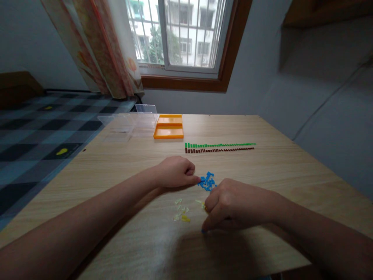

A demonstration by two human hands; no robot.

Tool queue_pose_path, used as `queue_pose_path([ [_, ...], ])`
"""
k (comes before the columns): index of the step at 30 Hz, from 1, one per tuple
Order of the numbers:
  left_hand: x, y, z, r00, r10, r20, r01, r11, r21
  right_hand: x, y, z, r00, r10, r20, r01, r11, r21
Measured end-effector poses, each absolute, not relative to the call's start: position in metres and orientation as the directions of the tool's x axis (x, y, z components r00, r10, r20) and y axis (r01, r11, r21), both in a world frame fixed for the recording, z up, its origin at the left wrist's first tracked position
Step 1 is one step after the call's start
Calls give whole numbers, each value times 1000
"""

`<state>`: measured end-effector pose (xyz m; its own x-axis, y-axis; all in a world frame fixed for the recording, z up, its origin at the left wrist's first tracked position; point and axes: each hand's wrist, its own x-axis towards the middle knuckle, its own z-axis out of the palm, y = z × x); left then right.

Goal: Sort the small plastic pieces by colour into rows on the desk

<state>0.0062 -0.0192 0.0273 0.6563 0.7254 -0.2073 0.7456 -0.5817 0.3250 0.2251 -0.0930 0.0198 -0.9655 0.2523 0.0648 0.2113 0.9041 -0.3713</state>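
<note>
Work surface: a wooden table [122, 171].

Blue pieces [207, 181]: a small loose heap of flat blue pieces lies on the table between the two hands, just ahead of the right hand and level with the left.

Left hand [175, 173]: curled into a loose fist, knuckles up, resting on the table. One fingertip points right and touches the left edge of the blue heap. It cannot be determined whether a piece is gripped inside the fist.

Right hand [230, 206]: fingers curled downward, back of the hand facing up, just behind and to the right of the heap. One fingertip bears down on a single blue piece [204, 231] that lies apart from the heap, nearer the person. The thumb is hidden, so it cannot be determined whether this piece is pinched or only pressed.

Pale yellow pieces [181, 210]: scattered on the table just left of the right hand, below the left hand.

Far side of the table: a row of green pieces [220, 145] with a row of brown pieces [218, 149] just beside it, both well apart from the hands. An orange tray [169, 134] stands further left, with clear plastic lids [128, 123] touching its left side.
</note>
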Motion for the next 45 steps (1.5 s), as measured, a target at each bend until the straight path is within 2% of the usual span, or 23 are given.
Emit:
queue_pose_path([
  [9, 6, -20, 30, 647, 731, -216, 753, -568, 333, 227, -96, 33, -954, 295, -57, 292, 871, -395],
  [16, 5, -20, 28, 651, 730, -208, 745, -564, 354, 236, -95, 46, -893, 408, -192, 449, 769, -456],
  [22, 4, -18, 27, 659, 721, -212, 741, -575, 347, 246, -91, 53, -807, 526, -268, 590, 699, -405],
  [25, 3, -16, 26, 661, 719, -216, 739, -573, 354, 250, -83, 52, -754, 615, -230, 654, 672, -347],
  [28, 2, -14, 25, 658, 719, -223, 739, -560, 374, 253, -74, 49, -740, 657, -144, 660, 665, -350],
  [32, 0, -11, 24, 649, 726, -228, 738, -528, 421, 252, -70, 51, -796, 601, -75, 564, 690, -453],
  [38, -1, -10, 24, 657, 721, -221, 724, -521, 451, 242, -83, 46, -918, 395, -37, 337, 727, -598],
  [41, -1, -10, 24, 656, 722, -219, 725, -523, 447, 237, -88, 38, -940, 338, -42, 294, 744, -600],
  [45, -1, -10, 24, 665, 717, -210, 713, -527, 462, 234, -90, 34, -933, 349, -88, 334, 747, -575],
])
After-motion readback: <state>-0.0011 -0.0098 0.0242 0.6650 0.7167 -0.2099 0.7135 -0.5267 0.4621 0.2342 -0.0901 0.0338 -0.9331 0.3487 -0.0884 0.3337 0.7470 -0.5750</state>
